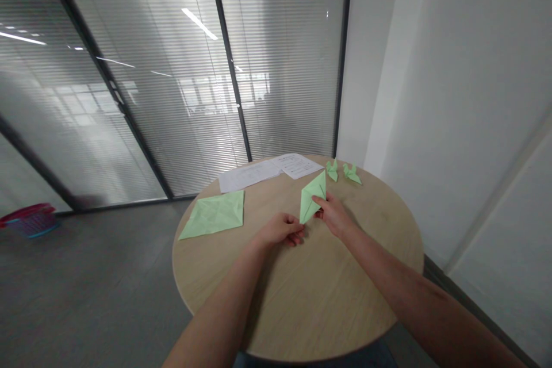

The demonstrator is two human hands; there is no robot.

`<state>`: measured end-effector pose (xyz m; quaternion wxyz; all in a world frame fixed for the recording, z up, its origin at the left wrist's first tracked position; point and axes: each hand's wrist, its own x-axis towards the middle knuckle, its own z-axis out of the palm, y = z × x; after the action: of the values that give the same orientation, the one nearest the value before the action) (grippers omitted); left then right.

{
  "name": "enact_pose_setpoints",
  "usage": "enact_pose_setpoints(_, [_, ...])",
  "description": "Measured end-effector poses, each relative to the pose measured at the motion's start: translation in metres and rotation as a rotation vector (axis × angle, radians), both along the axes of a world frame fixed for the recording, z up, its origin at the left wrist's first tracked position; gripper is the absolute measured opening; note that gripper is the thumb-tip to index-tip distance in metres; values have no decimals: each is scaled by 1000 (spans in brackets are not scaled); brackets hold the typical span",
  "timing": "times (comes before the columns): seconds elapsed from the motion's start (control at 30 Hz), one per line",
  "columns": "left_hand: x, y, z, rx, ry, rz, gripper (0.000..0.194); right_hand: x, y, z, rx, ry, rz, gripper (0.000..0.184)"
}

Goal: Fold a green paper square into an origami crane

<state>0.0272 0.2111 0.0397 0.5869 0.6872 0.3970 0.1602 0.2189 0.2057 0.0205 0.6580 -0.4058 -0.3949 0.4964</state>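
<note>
A folded green paper [313,198], a narrow diamond shape, stands tilted above the round wooden table [302,299]. My left hand [280,230] pinches its lower tip with closed fingers. My right hand [334,214] grips its right edge near the middle, fingers closed on the paper. Both forearms reach in from the bottom of the view.
A flat creased green sheet [215,214] lies on the table's left. White printed papers [269,171] lie at the far edge. Two small folded green paper figures [344,172] sit at the far right. A glass partition stands behind; a pink basket [30,219] sits on the floor at left.
</note>
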Motion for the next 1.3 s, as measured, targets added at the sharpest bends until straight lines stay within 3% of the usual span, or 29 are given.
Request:
enact_pose_setpoints(0.1, [-2,1,2,78,4,19,33,5,1,3,0,63,-58,29])
enact_pose_setpoints(0.3, [2,2,7,420,-126,281,21,10,2,7,1,206,-50,30])
enact_pose_setpoints(0.47, [7,-3,9,639,-155,293,21,5,-1,9,11,251,4,30])
enact_pose_setpoints(0.77, [5,3,3,629,-116,295,39,0,0,7,-15,298,62,16])
enact_pose_setpoints(1.3, [7,1,2,726,34,333,31,-8,-8,6,51,84,126,33])
